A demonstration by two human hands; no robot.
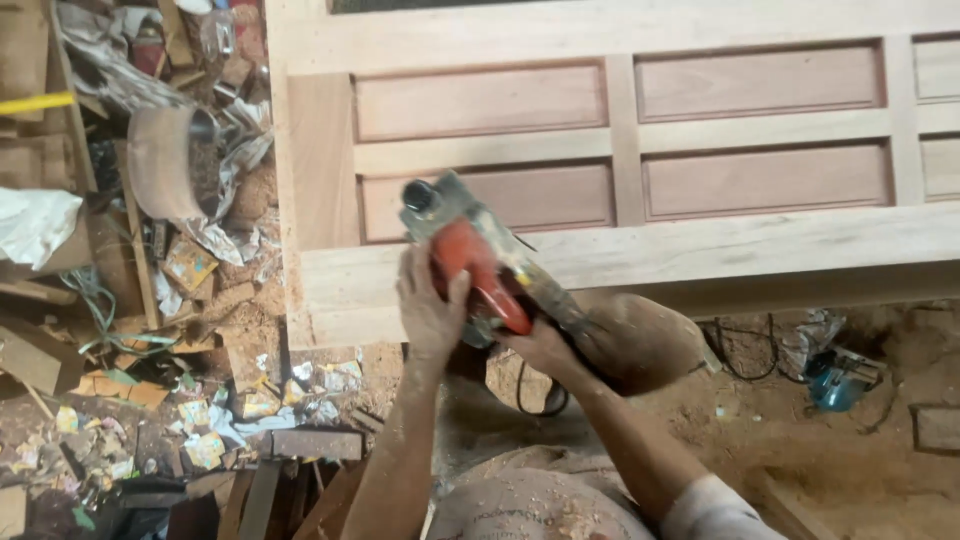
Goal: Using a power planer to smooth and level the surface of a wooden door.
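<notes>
At the near edge of the pale, panelled wooden door [620, 130], the left hand [428, 305] clasps the red-handled power tool [478, 262]. Beside it, the right hand [545, 345] grips the tool's rear, dust bag [640, 340] trailing over the sawdust floor [800, 450].

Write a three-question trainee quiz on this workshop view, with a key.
1. True or false: both hands grip the red power tool.
2. Which part of the panelled wooden door does the tool rest on? A) top rail B) the near edge, close to the corner C) a recessed panel
3. Fill in: the floor is covered in ____.

Key: 1 true, the left hand on top and the right hand at the rear. 2 B. 3 sawdust.
</notes>
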